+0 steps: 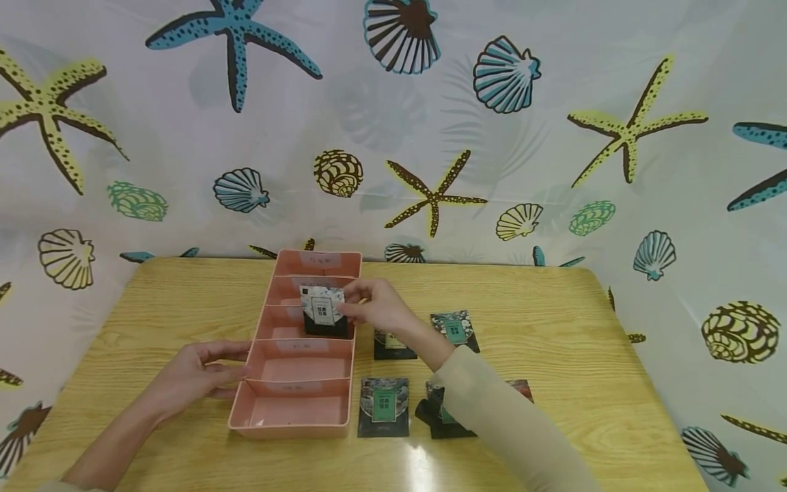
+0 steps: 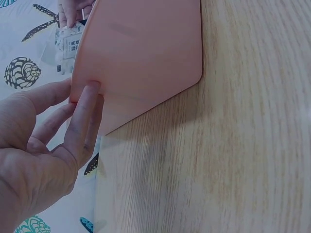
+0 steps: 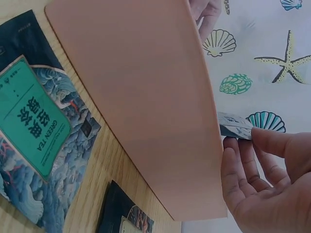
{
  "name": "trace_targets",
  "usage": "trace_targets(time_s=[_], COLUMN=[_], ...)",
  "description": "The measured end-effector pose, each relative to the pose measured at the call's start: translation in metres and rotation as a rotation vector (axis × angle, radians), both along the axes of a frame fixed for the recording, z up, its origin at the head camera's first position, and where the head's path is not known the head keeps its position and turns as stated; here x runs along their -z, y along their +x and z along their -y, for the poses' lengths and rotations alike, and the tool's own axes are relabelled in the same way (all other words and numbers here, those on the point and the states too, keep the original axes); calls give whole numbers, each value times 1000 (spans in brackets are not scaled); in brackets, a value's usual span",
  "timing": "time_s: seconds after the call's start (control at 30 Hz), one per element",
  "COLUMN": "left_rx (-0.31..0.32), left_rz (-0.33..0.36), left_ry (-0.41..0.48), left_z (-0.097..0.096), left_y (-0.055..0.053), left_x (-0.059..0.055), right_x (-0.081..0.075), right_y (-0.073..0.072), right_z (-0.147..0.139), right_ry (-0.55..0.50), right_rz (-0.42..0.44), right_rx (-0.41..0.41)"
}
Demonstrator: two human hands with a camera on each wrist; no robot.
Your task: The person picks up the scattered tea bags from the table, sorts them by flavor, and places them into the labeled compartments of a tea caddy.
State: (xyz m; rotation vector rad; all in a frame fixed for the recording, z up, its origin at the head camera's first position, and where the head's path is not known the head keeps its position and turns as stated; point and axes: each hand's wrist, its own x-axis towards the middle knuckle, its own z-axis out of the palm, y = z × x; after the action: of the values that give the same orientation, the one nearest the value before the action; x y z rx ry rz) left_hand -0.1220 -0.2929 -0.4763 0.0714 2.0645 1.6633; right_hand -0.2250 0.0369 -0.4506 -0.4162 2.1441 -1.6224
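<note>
A pink divided box [image 1: 301,411] stands on the table, its several compartments in a row with pale label strips. My left hand [image 1: 203,372] is at the box's left side, thumb at the rim and fingers against the outer wall [image 2: 146,53]. My right hand [image 1: 378,307] pinches a tea packet [image 1: 322,311] by its right edge. This packet has a pale patterned top, a white label and a dark bottom. It stands upright over the middle compartments; whether it touches the box floor is hidden. In the right wrist view, the packet [image 3: 234,125] shows just above the rim.
Right of the box lie more tea packets: a green-labelled one [image 1: 384,408], another green-labelled one [image 1: 455,329], and one [image 1: 395,347] partly behind my right hand. My right sleeve [image 1: 498,417] covers part of others. A shell-patterned cloth [image 1: 344,225] hangs behind the wooden table [image 1: 522,301].
</note>
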Motion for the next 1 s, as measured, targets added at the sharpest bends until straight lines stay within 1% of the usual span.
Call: trace_targets(time_s=[0.07,0.13,0.27,0.4,0.63,0.8,1.0], left_rx=[0,2,-7,-7,3,3,4], left_rz=[-2,-2,9,10,13,9,4], left_ry=[4,5,-4,-11,-20,-23,-1], left_z=[0,0,0,0,2,2,2], left_y=[0,1,1,0,0,-1,0], left_x=[0,0,-1,0,0,0,-1], right_x=[1,1,0,-3,-14,-19,-22], right_y=[0,-1,-1,1,6,10,17], right_z=[1,1,-2,-9,-23,-34,-50], right_ry=[14,11,-9,-48,-120,-125,-117], right_rz=[-12,-5,34,79,164,169,173], right_rx=[-13,-24,-24,-4,18,25,39])
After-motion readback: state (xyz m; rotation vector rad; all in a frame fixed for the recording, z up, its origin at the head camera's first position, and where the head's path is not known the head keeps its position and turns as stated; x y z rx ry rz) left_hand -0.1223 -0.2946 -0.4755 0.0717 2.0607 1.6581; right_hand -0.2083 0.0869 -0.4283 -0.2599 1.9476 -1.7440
